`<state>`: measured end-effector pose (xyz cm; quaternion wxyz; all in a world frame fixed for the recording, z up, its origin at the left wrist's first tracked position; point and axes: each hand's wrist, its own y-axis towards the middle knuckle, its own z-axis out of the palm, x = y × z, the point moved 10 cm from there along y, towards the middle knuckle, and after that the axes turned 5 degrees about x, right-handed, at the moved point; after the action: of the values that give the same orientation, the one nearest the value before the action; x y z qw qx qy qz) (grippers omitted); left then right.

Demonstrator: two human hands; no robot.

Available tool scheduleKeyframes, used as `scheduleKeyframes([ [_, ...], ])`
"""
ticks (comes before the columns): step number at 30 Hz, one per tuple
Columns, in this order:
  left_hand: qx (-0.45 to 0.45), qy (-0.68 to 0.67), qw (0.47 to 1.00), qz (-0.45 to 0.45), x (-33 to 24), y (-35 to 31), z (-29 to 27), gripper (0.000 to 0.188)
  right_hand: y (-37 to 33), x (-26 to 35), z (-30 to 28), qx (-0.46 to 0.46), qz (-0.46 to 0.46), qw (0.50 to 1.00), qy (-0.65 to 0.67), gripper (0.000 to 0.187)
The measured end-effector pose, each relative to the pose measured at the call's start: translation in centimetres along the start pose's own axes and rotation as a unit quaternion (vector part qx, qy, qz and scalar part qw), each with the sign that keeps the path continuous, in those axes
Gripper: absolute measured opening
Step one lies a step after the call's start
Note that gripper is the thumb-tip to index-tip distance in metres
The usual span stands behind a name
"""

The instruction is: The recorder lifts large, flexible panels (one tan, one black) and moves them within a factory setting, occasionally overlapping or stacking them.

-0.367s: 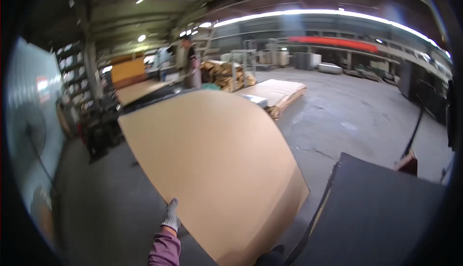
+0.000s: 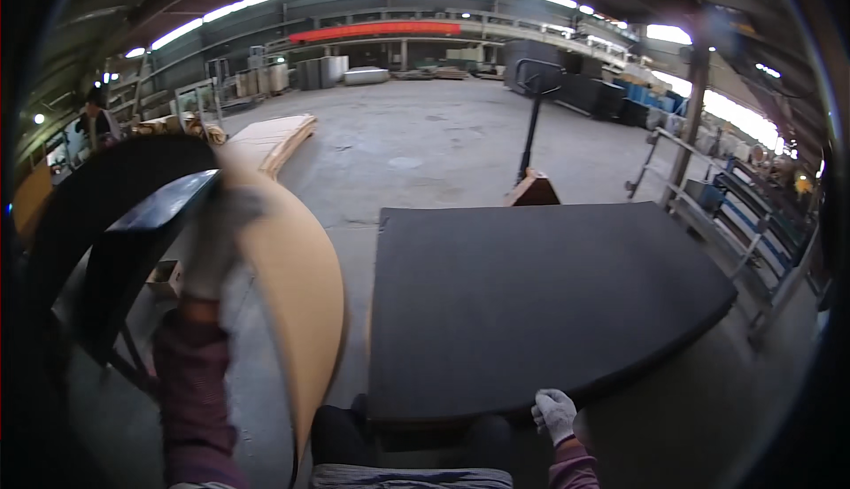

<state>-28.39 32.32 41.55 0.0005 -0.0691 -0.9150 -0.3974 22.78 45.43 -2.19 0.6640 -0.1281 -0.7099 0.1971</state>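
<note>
A large tan sheet [image 2: 301, 303] stands bent on my left, its curved edge running down toward my legs. My left hand [image 2: 221, 232], in a grey glove and smeared by motion, is closed at the sheet's upper edge. Beside it arches a glossy black sheet [image 2: 115, 166]; I cannot tell whether the two are joined. A thick stack topped by a dark grey sheet [image 2: 540, 303] lies before me. My right hand [image 2: 555, 414], gloved in pale grey, is by its near edge with fingers curled and nothing visible in them.
A pallet jack handle [image 2: 534, 126] rises behind the stack. Metal railings [image 2: 699, 188] stand at the right. Farther left are a low pile of tan sheets [image 2: 274, 139] and another person [image 2: 99, 124]. A small box [image 2: 165, 276] sits beyond my left forearm.
My view has swung right. The tan sheet now appears farther left and edge-on, with my left arm raised higher. My right hand and more of the dark stack have come into view.
</note>
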Motion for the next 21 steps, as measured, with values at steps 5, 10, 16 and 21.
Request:
scheduleKeyframes([
  [5, 0.344, -0.246, 0.878, 0.225, -35.7, -2.6, 25.3, 0.035, -11.7, 14.9, -0.8, 0.233, -0.399, 0.823, 0.332, 0.053],
  [10, 0.579, -0.413, 0.688, 0.144, -39.0, -13.2, 23.2, 0.073, -10.5, 7.9, -11.1, -0.231, -0.112, 0.949, 0.181, 0.049],
  [16, 0.311, -0.511, 0.744, -0.297, -13.4, -21.4, 20.9, 0.070, -6.5, -11.6, -15.3, -0.331, 0.057, 0.911, 0.239, 0.066],
  [21, 0.389, 0.179, 0.794, -0.432, 8.3, -41.6, 10.5, 0.061, -5.2, -23.1, -12.0, -0.251, 0.206, 0.922, 0.208, 0.082],
])
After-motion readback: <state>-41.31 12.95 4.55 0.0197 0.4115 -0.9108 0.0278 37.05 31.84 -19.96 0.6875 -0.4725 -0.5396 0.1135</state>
